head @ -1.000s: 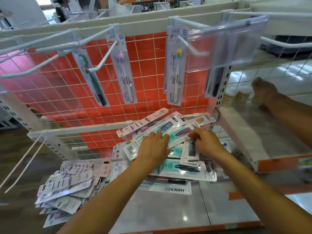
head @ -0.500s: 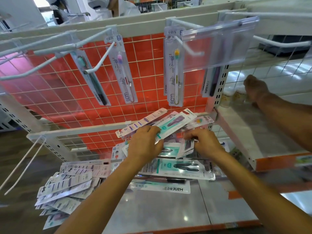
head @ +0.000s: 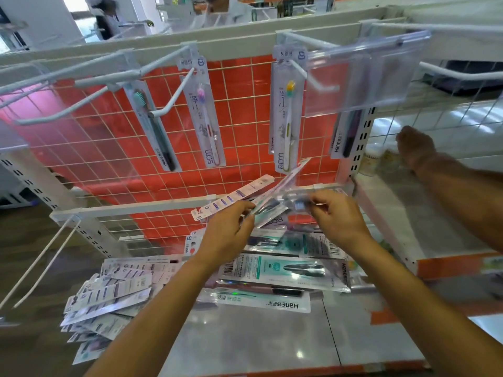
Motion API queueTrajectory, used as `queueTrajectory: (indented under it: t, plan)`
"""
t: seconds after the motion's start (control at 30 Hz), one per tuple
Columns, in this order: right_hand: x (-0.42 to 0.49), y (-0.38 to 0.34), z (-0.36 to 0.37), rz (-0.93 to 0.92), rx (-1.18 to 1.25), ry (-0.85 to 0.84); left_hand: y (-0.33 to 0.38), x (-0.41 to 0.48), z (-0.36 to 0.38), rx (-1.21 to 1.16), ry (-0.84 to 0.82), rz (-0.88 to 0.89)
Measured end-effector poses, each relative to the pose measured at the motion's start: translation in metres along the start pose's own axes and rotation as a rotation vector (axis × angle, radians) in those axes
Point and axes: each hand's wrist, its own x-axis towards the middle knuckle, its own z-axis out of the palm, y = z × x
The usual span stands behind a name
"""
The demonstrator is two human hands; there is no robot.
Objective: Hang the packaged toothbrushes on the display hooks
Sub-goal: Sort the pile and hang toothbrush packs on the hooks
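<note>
We reach both bare arms forward and up, side by side, with the hands close together but not touching. Our left hand shows its back to us, and its fingers and thumb curl to pinch a few toothbrush packs that fan out from it. Our right hand is just beside it and a bit higher, with thumb and fingers bent to pinch the blurry end of a clear pack.
</note>
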Motion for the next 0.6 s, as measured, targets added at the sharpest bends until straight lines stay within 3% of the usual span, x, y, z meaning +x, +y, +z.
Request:
queueTrajectory:
  t: [0.07,0.2,0.47,0.6]
  plan:
    - [0.003,0.000,0.000,-0.046,-0.068,0.049,-0.001,-0.001,-0.001,-0.077,-0.019,0.011]
    - [0.006,-0.007,-0.001,-0.081,0.045,0.090,0.001,-0.004,-0.002,-0.247,-0.027,0.026]
    - [0.010,-0.016,0.002,-0.219,0.093,0.214,0.018,-0.002,-0.014,-0.709,0.039,-0.215]
    - [0.013,-0.022,0.006,-0.264,0.113,0.232,0.020,-0.003,-0.016,-0.817,0.055,-0.286]
